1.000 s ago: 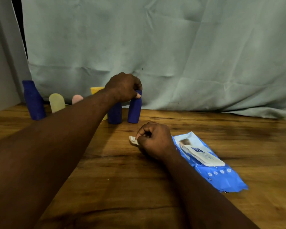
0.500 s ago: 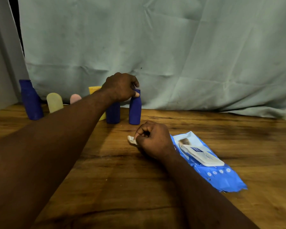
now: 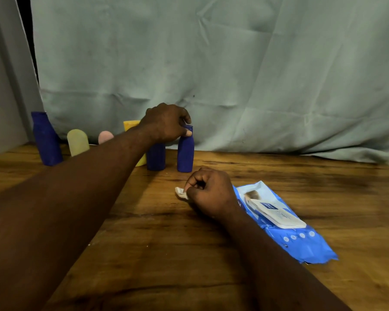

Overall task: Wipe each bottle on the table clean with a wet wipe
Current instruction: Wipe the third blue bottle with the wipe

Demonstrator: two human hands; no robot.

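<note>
Several bottles stand along the back of the wooden table (image 3: 189, 254). My left hand (image 3: 166, 123) grips the neck of a small dark blue bottle (image 3: 185, 153), which stands upright on the table. A second blue bottle (image 3: 155, 157) stands just left of it, partly hidden by my wrist. Behind my forearm shows a yellow bottle (image 3: 130, 125). Farther left are a pink bottle (image 3: 105, 136), a pale green bottle (image 3: 78, 142) and a taller blue bottle (image 3: 46, 140). My right hand (image 3: 210, 193) rests on the table and holds a crumpled white wet wipe (image 3: 180, 192).
A blue pack of wet wipes (image 3: 285, 223) with a white lid lies on the table right of my right hand. A pale grey-green cloth (image 3: 234, 75) hangs behind the bottles, its hem lying on the table at the far right.
My left hand keeps its grip on the blue bottle's neck, and my right hand stays put with the wipe. Only the view has shifted slightly.
</note>
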